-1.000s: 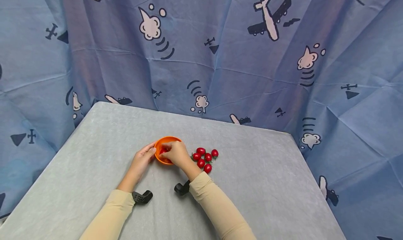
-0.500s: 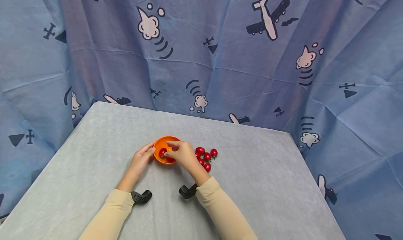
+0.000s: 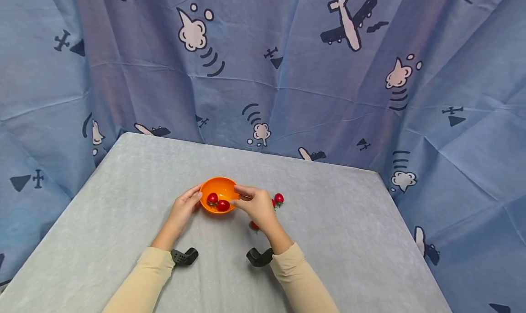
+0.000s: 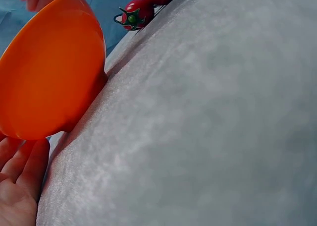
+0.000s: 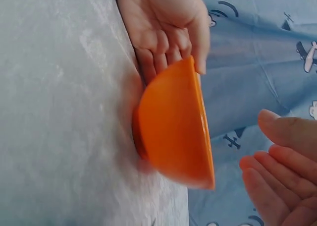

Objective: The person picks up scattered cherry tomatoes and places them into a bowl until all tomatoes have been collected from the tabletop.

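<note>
An orange bowl (image 3: 218, 184) stands on the table with two red cherry tomatoes (image 3: 223, 205) visible inside. My left hand (image 3: 183, 211) holds its left side, thumb at the rim and fingers against the outer wall, as the right wrist view also shows. Just right of the rim hovers my right hand (image 3: 256, 208), thumb and fingers apart with nothing between them. In the right wrist view a gap separates this right hand (image 5: 287, 176) from the bowl (image 5: 173, 127). More cherry tomatoes (image 3: 279, 198) lie on the table, partly hidden under my right hand.
A pale grey cloth covers the table (image 3: 349, 221). Behind it hangs a blue curtain (image 3: 246, 53) printed with planes. Black wrist cameras (image 3: 184, 257) sit on both wrists. In the left wrist view, tomatoes (image 4: 136, 13) with green stems lie beyond the bowl.
My right hand has drawn back rightward out of the bowl, fingers apart, uncovering the two tomatoes inside. It now covers part of the tomatoes on the table. The left hand and bowl have stayed put.
</note>
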The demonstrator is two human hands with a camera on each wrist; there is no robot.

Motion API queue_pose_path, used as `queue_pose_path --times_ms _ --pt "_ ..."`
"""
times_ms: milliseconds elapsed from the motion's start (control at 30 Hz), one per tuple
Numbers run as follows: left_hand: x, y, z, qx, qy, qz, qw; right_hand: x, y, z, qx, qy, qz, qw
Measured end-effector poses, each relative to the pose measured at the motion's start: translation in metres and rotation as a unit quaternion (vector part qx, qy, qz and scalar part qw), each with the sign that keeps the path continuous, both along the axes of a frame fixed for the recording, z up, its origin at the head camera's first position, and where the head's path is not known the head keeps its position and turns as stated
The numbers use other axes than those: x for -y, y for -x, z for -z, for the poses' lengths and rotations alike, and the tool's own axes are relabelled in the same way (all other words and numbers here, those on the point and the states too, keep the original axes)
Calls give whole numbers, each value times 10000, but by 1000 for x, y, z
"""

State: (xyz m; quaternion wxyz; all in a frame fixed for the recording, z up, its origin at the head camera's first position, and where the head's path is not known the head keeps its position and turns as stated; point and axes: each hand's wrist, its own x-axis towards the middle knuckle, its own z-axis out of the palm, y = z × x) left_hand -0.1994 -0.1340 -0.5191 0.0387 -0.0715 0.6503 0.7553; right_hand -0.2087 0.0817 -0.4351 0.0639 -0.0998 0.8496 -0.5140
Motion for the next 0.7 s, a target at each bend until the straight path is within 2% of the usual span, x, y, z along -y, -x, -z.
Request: queue_pose_path --times_ms 300,467,700 --pt "-2 0 1 -101 -195 -82 9997 -30 -2 3 144 66 642 9978" --pt "-1 -1 -1 -127 -245 -97 9996 -46 -4 5 184 208 821 9962" --pt "-2 -1 0 -119 -249 -59 9996 -62 -10 12 355 102 982 9945"
